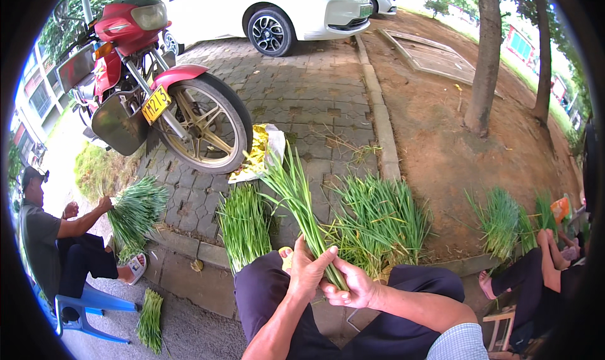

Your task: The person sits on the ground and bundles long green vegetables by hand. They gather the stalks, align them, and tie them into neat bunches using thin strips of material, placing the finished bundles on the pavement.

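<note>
A small bunch of long green garlic chives (295, 190) slants up and to the left above my lap, its pale stalk ends at the lower right. My left hand (307, 270) is closed around the stalks partway up. Lower down, my right hand (350, 285) grips the same bunch near its cut ends. Beyond my left knee stands a thick, neat bundle of chives (244, 222). A wider, looser heap of chives (381, 218), with some yellowed leaves, spreads beyond my right knee.
A red motorcycle (189, 111) stands ahead left, its front wheel beside a gold-and-silver wrapper (257, 155). At left, a person (47, 234) on a blue stool (94, 303) holds chives; a tied bundle (150, 321) lies nearby. Another person (545, 278) sits at right. A curb (378, 114) edges bare soil.
</note>
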Demonstrator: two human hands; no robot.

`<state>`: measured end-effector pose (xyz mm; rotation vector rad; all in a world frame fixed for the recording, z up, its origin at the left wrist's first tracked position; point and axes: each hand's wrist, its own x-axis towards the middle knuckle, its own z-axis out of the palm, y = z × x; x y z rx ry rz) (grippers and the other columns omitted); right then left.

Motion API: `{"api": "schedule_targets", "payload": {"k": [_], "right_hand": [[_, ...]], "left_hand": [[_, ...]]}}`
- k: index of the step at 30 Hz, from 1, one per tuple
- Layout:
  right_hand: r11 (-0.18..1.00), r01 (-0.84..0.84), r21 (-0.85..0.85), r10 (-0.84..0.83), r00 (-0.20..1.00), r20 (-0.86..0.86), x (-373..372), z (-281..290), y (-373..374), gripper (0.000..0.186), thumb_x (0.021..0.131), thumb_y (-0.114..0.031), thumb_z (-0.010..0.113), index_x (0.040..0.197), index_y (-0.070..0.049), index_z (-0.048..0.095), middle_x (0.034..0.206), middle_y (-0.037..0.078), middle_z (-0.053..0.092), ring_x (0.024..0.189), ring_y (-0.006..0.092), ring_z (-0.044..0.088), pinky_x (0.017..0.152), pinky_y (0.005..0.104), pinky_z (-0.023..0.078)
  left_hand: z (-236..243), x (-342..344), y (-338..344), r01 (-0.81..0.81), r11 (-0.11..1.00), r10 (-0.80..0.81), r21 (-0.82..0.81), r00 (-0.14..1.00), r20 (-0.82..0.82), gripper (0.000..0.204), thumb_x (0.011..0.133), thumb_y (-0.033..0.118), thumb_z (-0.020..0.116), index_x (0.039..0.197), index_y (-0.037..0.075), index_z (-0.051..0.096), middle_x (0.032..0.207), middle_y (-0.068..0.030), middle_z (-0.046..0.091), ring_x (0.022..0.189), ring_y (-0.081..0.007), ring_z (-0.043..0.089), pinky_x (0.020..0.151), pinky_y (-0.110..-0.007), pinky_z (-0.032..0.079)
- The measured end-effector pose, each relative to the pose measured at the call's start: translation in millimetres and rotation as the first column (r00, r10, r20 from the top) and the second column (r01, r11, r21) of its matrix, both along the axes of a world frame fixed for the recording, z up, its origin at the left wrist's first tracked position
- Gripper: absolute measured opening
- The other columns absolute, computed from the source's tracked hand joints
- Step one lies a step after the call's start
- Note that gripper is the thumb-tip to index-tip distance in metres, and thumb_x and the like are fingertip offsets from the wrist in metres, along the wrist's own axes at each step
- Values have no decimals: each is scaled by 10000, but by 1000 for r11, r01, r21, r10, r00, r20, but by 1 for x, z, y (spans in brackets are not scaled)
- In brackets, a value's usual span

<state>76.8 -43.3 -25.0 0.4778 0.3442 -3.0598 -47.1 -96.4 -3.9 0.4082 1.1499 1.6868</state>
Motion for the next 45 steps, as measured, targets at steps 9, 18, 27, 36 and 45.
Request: {"api": "schedule_targets", "payload": {"k": [9, 18, 27, 36, 45], "right_hand": [[981, 6, 194, -15, 999, 46, -3, -4, -7, 601, 961, -557, 289, 1097, -29, 542, 876, 105, 630, 781, 246, 656, 726, 406, 557], [7, -297, 955, -191, 937, 292, 3, 25, 11, 343, 874, -318, 609, 984, 5, 644, 874, 133, 687, 747, 196, 661, 688, 328, 527], [-147, 79, 986, -568, 809, -150, -3, 34, 33, 232, 809, -181, 723, 811, -33, 545, 666, -7, 571, 570, 53, 510, 507, 226, 423], [-326, -42, 944, -573, 803, -162, -4, 23, 31, 304, 763, -172, 752, 905, -47, 514, 646, 45, 583, 582, 133, 580, 535, 286, 469], [-440, -184, 879, -593, 794, -130, 0, 32, 27, 281, 787, -229, 711, 968, -91, 545, 671, 38, 582, 545, 187, 600, 493, 313, 474]], "left_hand": [[-1, 2, 2, -189, 981, 191, 41, 916, -353, 405, 785, 52, 708, 1108, 38, 464, 881, -32, 544, 728, -107, 524, 633, -260, 476], [-19, -4, -3, -307, 934, 46, -180, 606, -794, 642, 739, 144, 688, 1306, 75, 396, 929, -139, 631, 827, -297, 618, 816, -397, 457], [-3, 10, -4, -236, 944, -159, -232, 290, -944, 631, 777, 79, 633, 1340, 44, 350, 938, -217, 643, 875, -391, 627, 765, -452, 484], [-4, 20, -6, -253, 944, -142, -213, 272, -952, 431, 787, 112, 642, 1169, 47, 454, 896, -224, 629, 782, -406, 626, 674, -464, 494], [-10, 19, -5, -268, 913, -218, -309, 320, -922, 345, 812, 188, 641, 1070, 35, 470, 853, -204, 632, 759, -393, 624, 669, -455, 484]]}}
